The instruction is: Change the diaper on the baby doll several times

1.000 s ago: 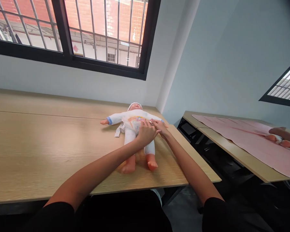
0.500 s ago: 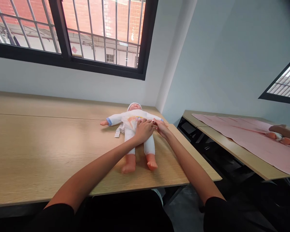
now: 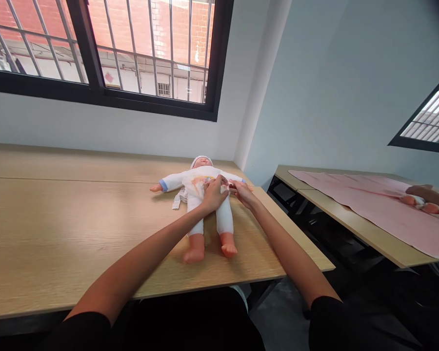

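Head view: the doll (image 3: 194, 204) lies on its back on the surface (image 3: 76, 234), light and probably soft in its cloth suit (image 3: 193, 180), best taken at the waist, where the left hand (image 3: 215, 194) curls over the fabric and the right hand (image 3: 242, 193) seems to pinch it.

Under my left hand (image 3: 215, 195) and right hand (image 3: 243, 193), the doll's romper (image 3: 195, 187) was soft, matt white cloth. Below my grip, its feet (image 3: 193, 254) were smooth, faintly glossy plastic, and the table (image 3: 58, 234) was smooth wood-grain laminate. Right of my grip lay matt pink cloth (image 3: 369, 209).
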Action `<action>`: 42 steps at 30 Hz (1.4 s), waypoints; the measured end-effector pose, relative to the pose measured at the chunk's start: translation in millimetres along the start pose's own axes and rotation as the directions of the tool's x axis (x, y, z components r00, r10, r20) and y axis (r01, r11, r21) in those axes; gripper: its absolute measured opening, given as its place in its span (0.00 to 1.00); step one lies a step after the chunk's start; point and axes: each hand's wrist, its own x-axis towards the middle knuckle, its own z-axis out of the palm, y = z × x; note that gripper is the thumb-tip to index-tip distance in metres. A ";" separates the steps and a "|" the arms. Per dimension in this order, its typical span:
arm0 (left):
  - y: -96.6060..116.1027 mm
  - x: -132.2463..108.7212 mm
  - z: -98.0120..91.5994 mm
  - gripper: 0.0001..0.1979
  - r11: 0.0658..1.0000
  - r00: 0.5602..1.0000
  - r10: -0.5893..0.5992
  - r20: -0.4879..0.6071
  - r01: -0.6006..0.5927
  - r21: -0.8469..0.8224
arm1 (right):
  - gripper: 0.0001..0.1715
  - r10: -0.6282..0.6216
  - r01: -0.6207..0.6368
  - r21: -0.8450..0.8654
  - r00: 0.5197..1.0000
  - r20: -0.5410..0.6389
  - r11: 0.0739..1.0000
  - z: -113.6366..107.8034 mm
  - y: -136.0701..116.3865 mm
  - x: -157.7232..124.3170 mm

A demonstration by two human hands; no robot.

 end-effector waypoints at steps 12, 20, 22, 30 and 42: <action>-2.7 3.5 -3.0 0.12 0.980 0.993 -0.060 -0.101 0.040 -0.193 | 0.17 -0.049 0.059 -0.077 0.992 0.116 0.995 5.3 -8.3 -10.5; -2.4 5.6 -1.5 0.10 0.982 0.990 -0.054 -0.134 0.028 -0.187 | 0.19 -0.050 0.053 -0.025 0.994 0.098 0.998 4.4 -4.0 -6.8; -2.9 5.7 -1.0 0.09 0.985 0.989 -0.049 -0.138 0.025 -0.172 | 0.19 -0.049 0.053 -0.030 0.994 0.094 0.998 4.1 -3.4 -6.8; 0.6 3.5 -2.9 0.08 0.996 0.993 -0.042 -0.108 0.033 -0.085 | 0.19 -0.046 0.046 0.005 0.995 0.093 0.999 4.5 -3.2 -7.3; 27.6 -21.3 5.5 0.14 0.728 0.943 0.251 0.217 -0.332 0.600 | 0.31 -0.033 0.035 -0.065 0.999 0.021 0.997 6.9 -1.4 -10.1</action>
